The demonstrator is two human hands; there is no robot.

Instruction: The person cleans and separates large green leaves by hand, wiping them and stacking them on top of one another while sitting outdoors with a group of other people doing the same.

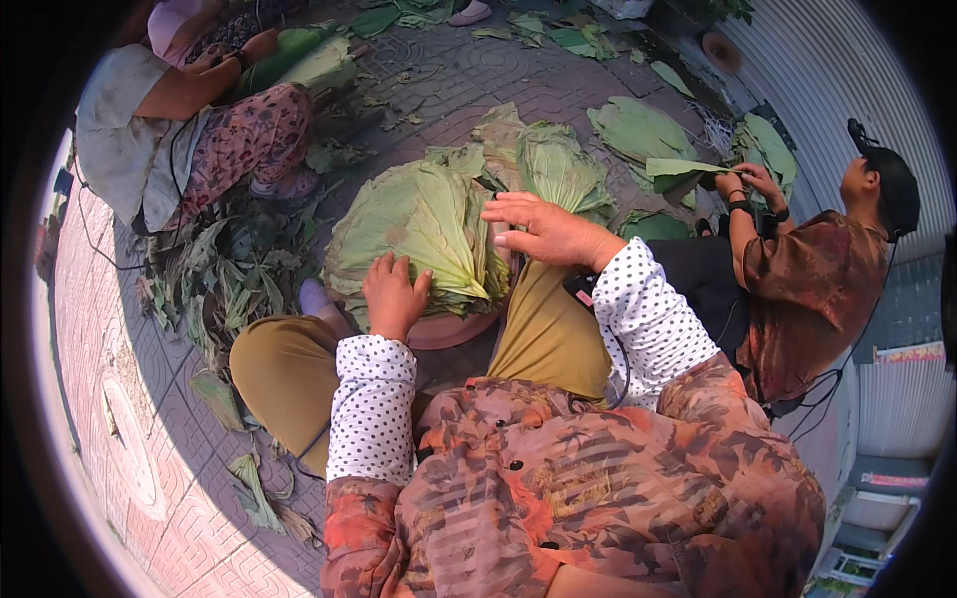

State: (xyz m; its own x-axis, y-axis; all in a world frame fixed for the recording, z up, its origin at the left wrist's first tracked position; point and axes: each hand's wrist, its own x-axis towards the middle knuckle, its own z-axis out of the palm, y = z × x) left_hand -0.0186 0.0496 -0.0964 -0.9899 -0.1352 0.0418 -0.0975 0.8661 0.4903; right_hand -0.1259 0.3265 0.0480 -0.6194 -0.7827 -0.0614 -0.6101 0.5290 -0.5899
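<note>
Before my knees, a thick stack of large green leaves [407, 217] rests on a round reddish basin or stool [457, 331], mostly hidden beneath it. The leaves are veined, with browned patches, and their pale stem ends gather toward the lower right. My left hand [396, 295] lies on the near left edge of the stack, fingers spread and holding nothing. Over the right side of the stack is my right hand [553, 226], fingers apart and empty; whether it touches the leaves I cannot tell. Just beyond it lies a fanned bundle of leaves [561, 168].
At right, a seated person [822, 276] holds a folded leaf [691, 168] beside another leaf pile [643, 131]. A crouching person [172, 142] at upper left has large leaves [299, 60]. Withered scraps [239, 261] litter the paving on my left. A ribbed metal shutter [822, 67] stands at upper right.
</note>
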